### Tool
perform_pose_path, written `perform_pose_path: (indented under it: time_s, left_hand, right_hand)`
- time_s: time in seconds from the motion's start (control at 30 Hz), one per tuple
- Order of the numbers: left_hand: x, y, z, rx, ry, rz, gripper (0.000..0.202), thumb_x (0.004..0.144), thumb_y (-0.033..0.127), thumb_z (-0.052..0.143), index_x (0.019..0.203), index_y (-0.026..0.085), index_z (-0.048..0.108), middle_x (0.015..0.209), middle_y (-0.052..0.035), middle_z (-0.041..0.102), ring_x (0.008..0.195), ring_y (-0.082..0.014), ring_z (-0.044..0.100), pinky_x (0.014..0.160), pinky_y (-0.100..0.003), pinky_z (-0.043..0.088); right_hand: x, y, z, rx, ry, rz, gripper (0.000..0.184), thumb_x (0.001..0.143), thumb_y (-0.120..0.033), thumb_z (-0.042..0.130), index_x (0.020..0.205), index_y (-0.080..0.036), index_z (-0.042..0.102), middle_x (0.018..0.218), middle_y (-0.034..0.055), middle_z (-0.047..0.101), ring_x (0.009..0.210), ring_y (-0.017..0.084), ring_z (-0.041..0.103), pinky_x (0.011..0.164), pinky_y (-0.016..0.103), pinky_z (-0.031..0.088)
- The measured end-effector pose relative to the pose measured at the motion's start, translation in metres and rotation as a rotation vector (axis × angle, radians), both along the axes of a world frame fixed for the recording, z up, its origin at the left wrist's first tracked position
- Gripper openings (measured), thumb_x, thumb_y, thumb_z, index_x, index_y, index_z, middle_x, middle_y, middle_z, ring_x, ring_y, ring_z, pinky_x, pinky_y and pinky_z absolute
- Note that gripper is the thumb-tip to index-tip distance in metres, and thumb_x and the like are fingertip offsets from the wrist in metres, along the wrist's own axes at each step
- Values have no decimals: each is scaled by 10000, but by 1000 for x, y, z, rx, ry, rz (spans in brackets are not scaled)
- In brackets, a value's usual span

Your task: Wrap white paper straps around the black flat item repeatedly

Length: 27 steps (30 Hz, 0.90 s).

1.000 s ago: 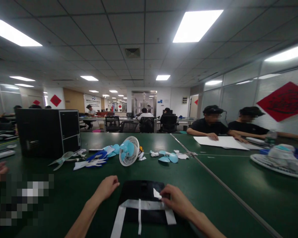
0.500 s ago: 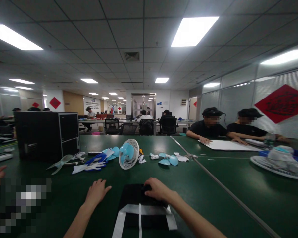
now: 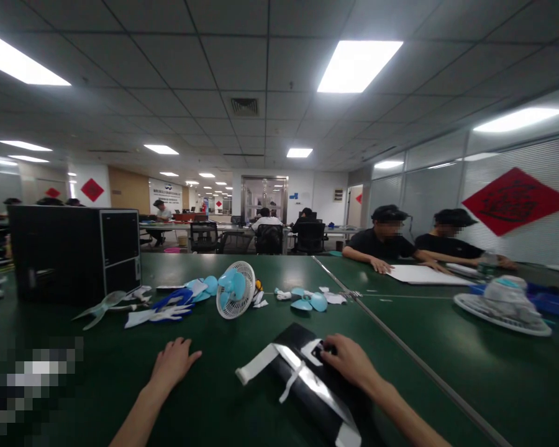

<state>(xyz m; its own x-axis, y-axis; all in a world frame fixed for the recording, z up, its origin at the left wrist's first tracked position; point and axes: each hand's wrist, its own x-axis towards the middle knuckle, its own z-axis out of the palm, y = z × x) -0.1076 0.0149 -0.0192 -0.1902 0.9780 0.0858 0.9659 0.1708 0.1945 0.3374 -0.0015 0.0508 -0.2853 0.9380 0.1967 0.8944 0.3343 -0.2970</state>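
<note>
My right hand [image 3: 351, 361] grips the edge of a flat black piece [image 3: 313, 405] with a shiny silver band and white straps. The piece lies slanted in front of me, and one white strap [image 3: 257, 366] sticks out to its left. The fingertips sit near a white patch at its upper right; part of the grip is hidden. My left hand [image 3: 174, 360] rests palm down on the green table [image 3: 214, 385], fingers stretched out and holding nothing, left of the black piece.
Beyond my hands lie a small white fan [image 3: 235, 290] with blue blades, blue and white gloves [image 3: 163, 309] and loose blue blades [image 3: 309, 301]. A black computer case [image 3: 69, 254] stands left. Two people sit right with a white board [image 3: 423, 274]; a white fan grille [image 3: 475, 311] lies nearer.
My right hand has moved right, and the black piece has turned from straight to slanted with it. My left hand stays flat on the table. The whole view has shifted slightly.
</note>
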Motion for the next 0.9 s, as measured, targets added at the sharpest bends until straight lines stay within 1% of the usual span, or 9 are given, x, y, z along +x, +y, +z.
perform_pose_path:
  time_s: [0.1,0.2,0.27,0.33,0.43,0.53,0.7,0.8,0.9]
  left_hand:
    - [-1,1,0,-43,-31,-7,609,844,515,433,1330,150,480,1412,-158,449,1277,-320,425,988,-472,397]
    - [-4,3,-3,-41,-54,-17,614,841,525,424,1328,156,483,1412,-154,450,1270,-317,433,986,-474,402]
    - [-6,5,-7,-28,-55,-17,623,835,531,418,1325,152,487,1410,-156,450,1269,-322,433,988,-488,396]
    - [-7,6,-9,-29,-60,-21,642,826,539,420,1330,146,480,1415,-160,442,1273,-326,428,993,-499,390]
    - [-8,6,-9,-51,-68,-17,650,821,538,425,1337,145,473,1419,-159,439,1271,-324,430,986,-497,400]
    - [-9,6,-7,-68,-62,-10,642,827,528,428,1339,144,471,1421,-156,439,1275,-321,428,979,-482,413]
    - [-11,8,-9,-62,-58,-19,634,830,534,423,1333,154,478,1427,-156,434,1278,-327,424,984,-498,402]
    - [-8,8,-9,-22,-36,-12,622,828,526,416,1319,153,492,1406,-160,457,1270,-339,429,978,-516,395]
    - [-3,4,-5,-25,-25,-2,615,834,513,410,1317,142,492,1404,-163,457,1266,-332,434,977,-497,401]
  right_hand:
    - [60,-5,-7,28,-21,-231,317,875,-406,485,985,-173,669,1022,114,673,920,242,622,791,344,465]
    - [115,-12,-18,16,-17,-366,336,840,-406,469,988,-186,677,1041,110,688,953,258,628,777,330,456]
    - [143,-19,-24,-11,-2,-449,349,824,-422,464,985,-202,681,1046,105,695,938,266,641,748,332,464]
    - [160,-27,-27,-38,6,-526,362,816,-433,456,982,-208,686,1043,107,699,926,278,649,728,345,472]
    - [169,-37,-28,-73,10,-588,372,815,-440,447,978,-206,687,1039,116,701,929,292,654,725,363,483]
    - [166,-44,-28,-84,-7,-589,401,831,-452,415,992,-191,674,1035,138,693,939,296,651,737,376,487]
    - [160,-60,-33,77,-21,-636,493,831,-541,350,981,-165,632,990,178,674,926,321,640,793,426,469]
    - [162,-81,-41,-5,109,-658,511,797,-637,343,907,-217,612,897,147,697,848,317,660,755,424,475]
    - [169,-101,-56,-105,236,-665,530,729,-725,382,870,-267,607,861,122,716,835,328,667,739,436,475]
